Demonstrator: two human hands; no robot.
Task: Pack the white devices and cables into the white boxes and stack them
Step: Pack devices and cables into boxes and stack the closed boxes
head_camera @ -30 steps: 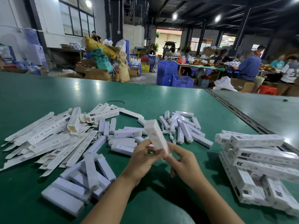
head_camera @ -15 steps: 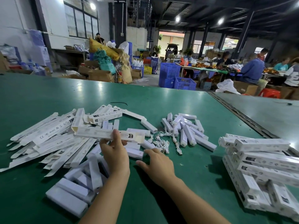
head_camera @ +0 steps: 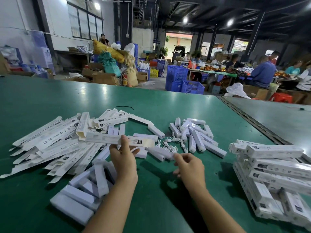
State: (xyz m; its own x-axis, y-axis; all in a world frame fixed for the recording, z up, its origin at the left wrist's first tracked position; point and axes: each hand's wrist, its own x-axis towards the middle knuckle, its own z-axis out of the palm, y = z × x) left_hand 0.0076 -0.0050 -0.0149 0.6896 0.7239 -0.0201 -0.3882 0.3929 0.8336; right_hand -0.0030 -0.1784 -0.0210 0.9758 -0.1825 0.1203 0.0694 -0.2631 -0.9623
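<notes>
1. Hard to read stuff first: the right hand (head_camera: 188, 167) is motion-blurred, so whether its fingers are pinching the white device (head_camera: 159, 153) right at their tips or just touching it, I honestly can't tell.
2. The stack (head_camera: 276, 172) of packed boxes at 3 o'clock is cut off by the right and bottom edges of the frame, and its lower part is smeared.
3. The left hand (head_camera: 123, 158) covers part of the loose devices under it, and the print on the flat boxes is mostly too small to read.
4. Left hand is gripping a long flat box (head_camera: 117, 140), thumb on top, holding it sideways just above the mess.
5. That box sits at 12 o'clock from the left hand and pokes out both ways, its right end reaching toward the cables (head_camera: 173, 142).
6. The flat pile (head_camera: 50, 145) of unfolded boxes spreads at 9 to 10 o'clock from the left hand.
7. A device heap (head_camera: 195, 133) lies at 12 to 1 o'clock from the right hand, cables between it and the held box.
8. Another bunch of white blocks (head_camera: 84, 190) sits at 7 o'clock, just left of the left forearm.
9. Everything rests on the green table (head_camera: 159, 105).
</notes>
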